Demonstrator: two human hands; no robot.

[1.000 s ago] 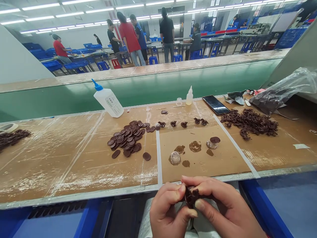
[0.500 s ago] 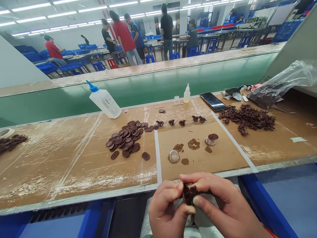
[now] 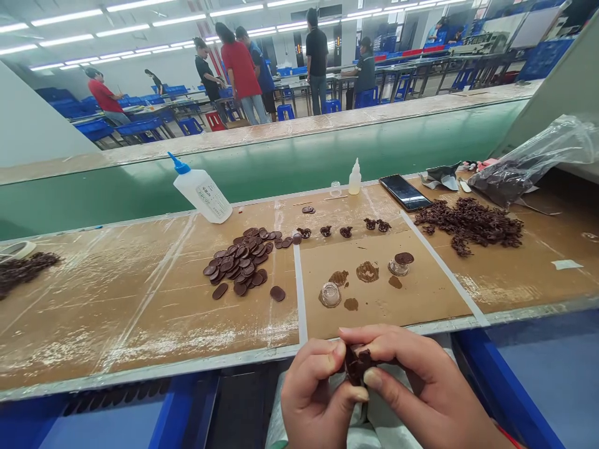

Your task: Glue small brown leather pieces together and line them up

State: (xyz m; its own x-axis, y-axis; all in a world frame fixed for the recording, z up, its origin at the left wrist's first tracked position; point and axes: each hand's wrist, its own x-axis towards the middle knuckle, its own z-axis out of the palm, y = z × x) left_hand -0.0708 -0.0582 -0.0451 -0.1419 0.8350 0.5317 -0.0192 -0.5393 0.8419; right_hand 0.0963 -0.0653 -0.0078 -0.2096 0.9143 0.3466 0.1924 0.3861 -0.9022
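Note:
Below the bench's front edge, my left hand [image 3: 314, 393] and my right hand [image 3: 416, 393] meet and pinch one small dark brown piece [image 3: 356, 365] between fingers and thumbs. Both hands are closed on it. On the bench ahead lies a heap of flat brown oval discs [image 3: 241, 260]. To the right is a pile of curly brown pieces [image 3: 470, 222]. A row of small assembled brown pieces [image 3: 346, 231] sits behind a cardboard mat [image 3: 421, 293] stained with glue, where two small clear cups [image 3: 330, 294] stand.
A large white glue bottle with a blue tip [image 3: 202, 192], a small dropper bottle [image 3: 354, 178], a phone [image 3: 405, 192] and a plastic bag of brown parts [image 3: 528, 162] stand along the back. A green conveyor [image 3: 290, 162] runs behind. Several people work at far tables.
The view shifted slightly; my hands stay together on the brown piece, with the fingers working it a little.

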